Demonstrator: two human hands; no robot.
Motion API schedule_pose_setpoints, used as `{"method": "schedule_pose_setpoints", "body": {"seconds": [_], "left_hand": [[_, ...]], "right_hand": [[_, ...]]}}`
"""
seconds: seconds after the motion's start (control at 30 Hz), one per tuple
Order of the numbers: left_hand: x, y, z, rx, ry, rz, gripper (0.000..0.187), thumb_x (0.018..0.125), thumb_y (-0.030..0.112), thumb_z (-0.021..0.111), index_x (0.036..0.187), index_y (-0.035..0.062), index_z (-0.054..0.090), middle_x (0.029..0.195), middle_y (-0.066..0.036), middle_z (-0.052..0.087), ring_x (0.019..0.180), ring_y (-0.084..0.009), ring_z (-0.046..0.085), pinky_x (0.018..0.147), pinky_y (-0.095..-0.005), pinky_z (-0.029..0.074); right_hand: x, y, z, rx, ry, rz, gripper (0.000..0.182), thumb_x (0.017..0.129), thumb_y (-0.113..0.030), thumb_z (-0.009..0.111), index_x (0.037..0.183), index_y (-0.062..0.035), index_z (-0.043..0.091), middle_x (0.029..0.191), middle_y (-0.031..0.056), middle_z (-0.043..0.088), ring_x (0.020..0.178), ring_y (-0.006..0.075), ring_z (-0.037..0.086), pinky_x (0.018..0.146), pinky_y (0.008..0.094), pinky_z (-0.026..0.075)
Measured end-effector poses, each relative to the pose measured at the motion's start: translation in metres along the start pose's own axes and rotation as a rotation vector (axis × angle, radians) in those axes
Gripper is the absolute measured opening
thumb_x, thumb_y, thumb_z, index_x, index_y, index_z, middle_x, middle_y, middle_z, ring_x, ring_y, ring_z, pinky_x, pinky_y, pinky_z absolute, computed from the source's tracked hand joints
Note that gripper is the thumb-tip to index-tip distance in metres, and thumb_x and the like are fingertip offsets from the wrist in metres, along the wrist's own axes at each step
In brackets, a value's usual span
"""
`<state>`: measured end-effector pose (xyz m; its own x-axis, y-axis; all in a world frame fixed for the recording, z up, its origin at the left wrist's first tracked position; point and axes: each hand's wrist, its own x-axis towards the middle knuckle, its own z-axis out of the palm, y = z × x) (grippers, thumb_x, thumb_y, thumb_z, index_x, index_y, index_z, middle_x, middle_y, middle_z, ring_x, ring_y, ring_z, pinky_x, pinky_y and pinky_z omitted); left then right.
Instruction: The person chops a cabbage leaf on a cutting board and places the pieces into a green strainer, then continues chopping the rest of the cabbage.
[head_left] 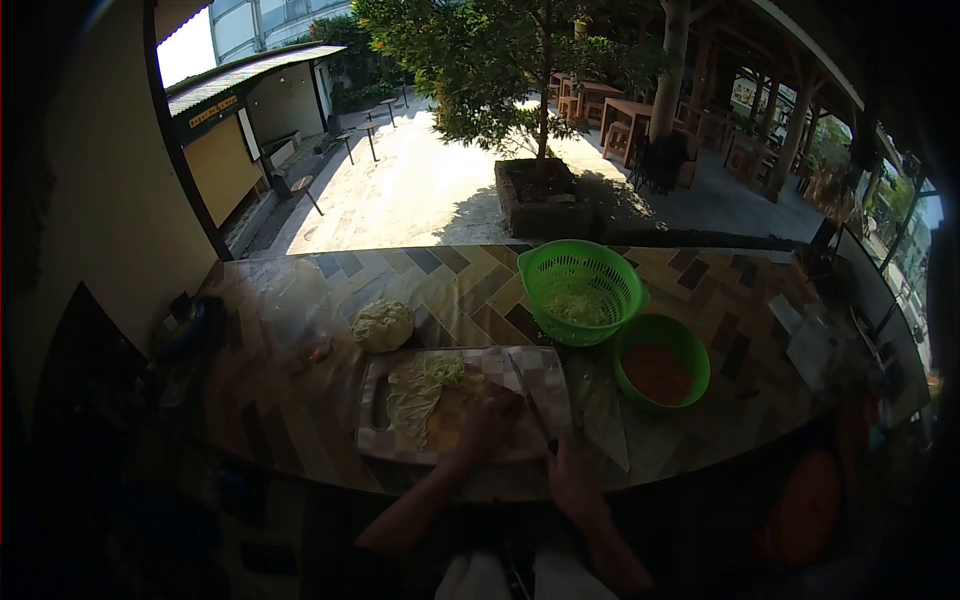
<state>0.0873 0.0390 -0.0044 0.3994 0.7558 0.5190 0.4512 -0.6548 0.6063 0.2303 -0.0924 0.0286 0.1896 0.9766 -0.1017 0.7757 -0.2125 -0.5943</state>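
A checked cutting board (520, 375) lies at the near edge of a tiled counter (470, 285). Shredded pale cabbage (420, 390) is piled on its left half. My left hand (487, 425) rests on the board just right of that pile, fingers curled down on it. My right hand (573, 478) grips a knife (530, 400) whose blade slants up and left across the board's right part. A cabbage chunk (381, 325) sits on the counter just beyond the board's left corner.
A green colander (580, 290) with shredded cabbage stands behind the board. A green bowl (661, 360) of orange contents is to its right. Clear plastic (290, 300) lies at the left. Beyond the counter are a courtyard, a tree and tables.
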Motion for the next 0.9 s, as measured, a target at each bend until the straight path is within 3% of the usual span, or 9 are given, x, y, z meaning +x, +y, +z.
{"method": "schedule_pose_setpoints", "body": {"seconds": [0.3,0.4,0.6,0.7,0.8,0.9], "left_hand": [[0.0,-0.002,0.005,0.018,0.027,0.046,0.012,0.081,0.011,0.061,0.083,0.0013,0.069,0.082,-0.014,0.065,0.087,-0.0298,0.061,0.075,-0.0394,0.051],[-0.003,-0.004,0.004,0.124,-0.084,0.101,0.013,0.081,0.009,0.06,0.089,0.0016,0.068,0.086,-0.013,0.065,0.089,-0.0294,0.061,0.076,-0.0394,0.051],[-0.014,0.006,0.0,0.233,-0.061,0.226,0.024,0.081,0.005,0.058,0.104,0.0012,0.065,0.093,-0.013,0.062,0.094,-0.03,0.06,0.076,-0.039,0.052],[-0.012,0.0,0.003,0.159,-0.084,0.096,0.021,0.081,0.007,0.06,0.099,0.0007,0.068,0.09,-0.014,0.065,0.092,-0.0302,0.061,0.077,-0.0398,0.051],[-0.007,0.002,0.0,-0.066,-0.068,-0.176,0.016,0.081,0.009,0.062,0.091,0.0001,0.071,0.086,-0.015,0.068,0.089,-0.0297,0.063,0.078,-0.0407,0.051],[-0.009,0.001,0.001,-0.104,0.021,-0.144,0.015,0.082,0.012,0.063,0.084,0.0001,0.072,0.083,-0.016,0.07,0.086,-0.029,0.064,0.078,-0.0408,0.05]], "right_hand": [[0.006,-0.015,-0.003,-0.101,-0.121,0.062,0.032,0.096,-0.017,0.045,0.121,0.0031,0.042,0.09,0.0286,0.064,0.088,0.0466,0.062,0.074,0.0553,0.049],[0.023,-0.015,0.003,-0.089,-0.085,0.024,0.032,0.096,-0.016,0.042,0.121,0.0042,0.041,0.094,0.0299,0.063,0.091,0.0466,0.062,0.076,0.0552,0.049],[0.045,-0.024,-0.022,-0.081,-0.197,-0.019,0.03,0.096,-0.018,0.044,0.115,0.0048,0.043,0.096,0.0307,0.063,0.092,0.0482,0.061,0.077,0.0556,0.048],[0.039,-0.011,-0.023,-0.07,-0.201,-0.071,0.03,0.095,-0.019,0.046,0.113,0.005,0.043,0.096,0.0311,0.062,0.091,0.0495,0.06,0.077,0.0561,0.047],[0.024,-0.009,-0.009,-0.052,-0.134,-0.048,0.03,0.095,-0.017,0.045,0.114,0.0058,0.043,0.097,0.0317,0.061,0.092,0.0494,0.059,0.077,0.056,0.047],[0.014,-0.023,-0.007,-0.018,-0.154,0.054,0.031,0.095,-0.015,0.043,0.117,0.0065,0.043,0.1,0.0325,0.061,0.096,0.0487,0.059,0.08,0.0551,0.047]]}}
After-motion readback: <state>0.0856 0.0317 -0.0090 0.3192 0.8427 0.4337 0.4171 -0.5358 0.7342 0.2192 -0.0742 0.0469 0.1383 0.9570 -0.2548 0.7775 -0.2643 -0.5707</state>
